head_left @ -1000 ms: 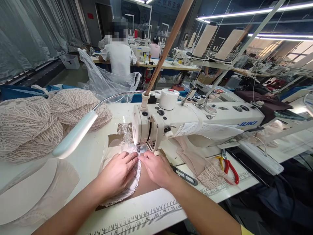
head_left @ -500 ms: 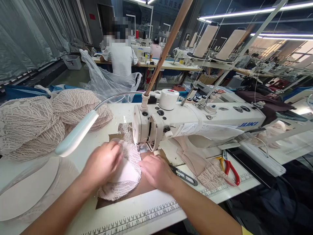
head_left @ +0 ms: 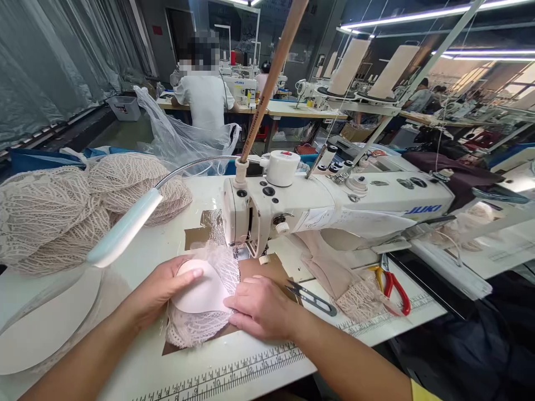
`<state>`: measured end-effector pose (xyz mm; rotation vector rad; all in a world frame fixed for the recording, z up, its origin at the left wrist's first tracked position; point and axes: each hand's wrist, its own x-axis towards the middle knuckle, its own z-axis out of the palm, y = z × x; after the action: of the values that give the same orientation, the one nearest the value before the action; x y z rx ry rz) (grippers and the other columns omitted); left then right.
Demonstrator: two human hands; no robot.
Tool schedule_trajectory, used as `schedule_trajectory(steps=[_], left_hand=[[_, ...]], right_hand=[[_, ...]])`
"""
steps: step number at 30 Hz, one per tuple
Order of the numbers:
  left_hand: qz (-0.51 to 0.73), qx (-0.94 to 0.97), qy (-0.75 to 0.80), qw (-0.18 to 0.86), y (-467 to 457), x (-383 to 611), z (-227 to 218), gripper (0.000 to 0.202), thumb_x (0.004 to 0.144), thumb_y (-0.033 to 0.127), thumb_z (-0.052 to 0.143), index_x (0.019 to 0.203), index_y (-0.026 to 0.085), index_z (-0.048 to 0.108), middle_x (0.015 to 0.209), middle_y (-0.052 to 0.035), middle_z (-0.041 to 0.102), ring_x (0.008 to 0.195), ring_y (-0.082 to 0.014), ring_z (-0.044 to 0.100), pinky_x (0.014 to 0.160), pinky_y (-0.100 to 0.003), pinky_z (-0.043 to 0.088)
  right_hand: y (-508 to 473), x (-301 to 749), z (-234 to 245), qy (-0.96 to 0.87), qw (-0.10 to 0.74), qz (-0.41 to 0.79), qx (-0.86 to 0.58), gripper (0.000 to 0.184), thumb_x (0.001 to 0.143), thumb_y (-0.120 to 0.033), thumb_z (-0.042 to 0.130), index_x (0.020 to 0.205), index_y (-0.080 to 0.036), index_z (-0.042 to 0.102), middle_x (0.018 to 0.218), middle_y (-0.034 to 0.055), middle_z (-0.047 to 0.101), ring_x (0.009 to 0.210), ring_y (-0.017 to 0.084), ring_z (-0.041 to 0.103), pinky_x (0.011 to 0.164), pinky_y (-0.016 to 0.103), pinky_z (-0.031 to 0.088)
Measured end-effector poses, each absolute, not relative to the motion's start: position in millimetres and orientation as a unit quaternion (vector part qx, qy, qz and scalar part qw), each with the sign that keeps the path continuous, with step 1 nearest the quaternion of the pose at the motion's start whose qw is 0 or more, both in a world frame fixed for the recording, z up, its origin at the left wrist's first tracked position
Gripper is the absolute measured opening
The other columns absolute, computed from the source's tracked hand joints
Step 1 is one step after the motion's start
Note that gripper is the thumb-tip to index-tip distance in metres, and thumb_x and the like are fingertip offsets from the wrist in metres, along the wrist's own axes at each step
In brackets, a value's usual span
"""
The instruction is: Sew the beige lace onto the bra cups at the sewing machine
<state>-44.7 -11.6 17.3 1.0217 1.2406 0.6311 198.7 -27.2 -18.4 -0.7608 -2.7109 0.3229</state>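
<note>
A pale pink foam bra cup pad (head_left: 200,292) lies on a piece of cream lace (head_left: 196,328), left of and just in front of the sewing machine's needle area (head_left: 242,253). My left hand (head_left: 167,287) grips the pad's left edge, thumb on top and fingers underneath. My right hand (head_left: 261,306) pinches the right edge of the lace and pad, its fingers bent and close together. The lace's upper right edge runs up to the presser foot. Beneath the work is a brown sheet (head_left: 267,270) taped to the machine table.
Black thread snips (head_left: 313,298) lie right of my right hand. Red-handled scissors (head_left: 395,292) rest beside beige lace pieces (head_left: 359,301). Lace bundles (head_left: 45,211) fill the left; a lamp (head_left: 125,228) hangs over the table. A co-worker (head_left: 204,94) sits ahead.
My left hand has turned and opened out from a closed grasp to a thumb-on-top hold, showing more of the pad. My right hand has moved slightly down along the lace edge.
</note>
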Motion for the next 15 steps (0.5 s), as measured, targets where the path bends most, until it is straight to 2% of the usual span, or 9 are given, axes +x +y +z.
schedule_trajectory(steps=[3, 6, 9, 11, 15], left_hand=[[0.231, 0.401, 0.502, 0.731, -10, -37, 15, 0.052, 0.065, 0.043, 0.080, 0.104, 0.011, 0.067, 0.094, -0.0122, 0.074, 0.082, -0.0263, 0.068, 0.071, -0.032, 0.053], [0.209, 0.417, 0.497, 0.732, -4, -39, 13, 0.046, 0.065, 0.039, 0.081, 0.099, 0.011, 0.069, 0.092, -0.0108, 0.075, 0.080, -0.0242, 0.068, 0.071, -0.030, 0.053], [0.199, 0.438, 0.490, 0.727, 2, -45, 11, 0.047, 0.067, 0.040, 0.080, 0.103, 0.012, 0.068, 0.091, -0.0096, 0.075, 0.078, -0.0228, 0.068, 0.068, -0.029, 0.053], [0.188, 0.442, 0.479, 0.735, 5, -48, 11, 0.049, 0.068, 0.041, 0.079, 0.106, 0.013, 0.067, 0.091, -0.0093, 0.075, 0.078, -0.0228, 0.068, 0.068, -0.029, 0.053], [0.155, 0.441, 0.476, 0.745, 6, -47, 12, 0.042, 0.068, 0.041, 0.079, 0.099, 0.013, 0.071, 0.086, -0.0082, 0.075, 0.075, -0.0210, 0.068, 0.067, -0.028, 0.052]], right_hand=[[-26, 201, -21, -0.937, 0.167, 0.112, -0.286, 0.016, 0.089, -0.030, 0.056, 0.084, -0.018, 0.066, 0.071, 0.0009, 0.060, 0.067, 0.015, 0.049, 0.061, 0.028, 0.029], [-24, 202, -19, -0.913, 0.166, 0.094, -0.362, 0.017, 0.092, -0.023, 0.050, 0.083, -0.017, 0.063, 0.075, 0.0022, 0.059, 0.068, 0.015, 0.048, 0.063, 0.028, 0.029], [-22, 203, -16, -0.906, 0.135, 0.074, -0.393, 0.012, 0.085, -0.014, 0.052, 0.091, -0.019, 0.062, 0.086, 0.0029, 0.058, 0.073, 0.016, 0.048, 0.064, 0.028, 0.029], [-21, 203, -15, -0.911, 0.108, 0.066, -0.393, 0.023, 0.079, -0.007, 0.053, 0.096, -0.021, 0.062, 0.086, 0.0018, 0.056, 0.073, 0.016, 0.046, 0.062, 0.028, 0.027], [-18, 204, -18, -0.903, 0.089, 0.046, -0.417, 0.018, 0.077, -0.006, 0.051, 0.084, -0.019, 0.062, 0.079, 0.0016, 0.054, 0.066, 0.015, 0.042, 0.060, 0.029, 0.026]])
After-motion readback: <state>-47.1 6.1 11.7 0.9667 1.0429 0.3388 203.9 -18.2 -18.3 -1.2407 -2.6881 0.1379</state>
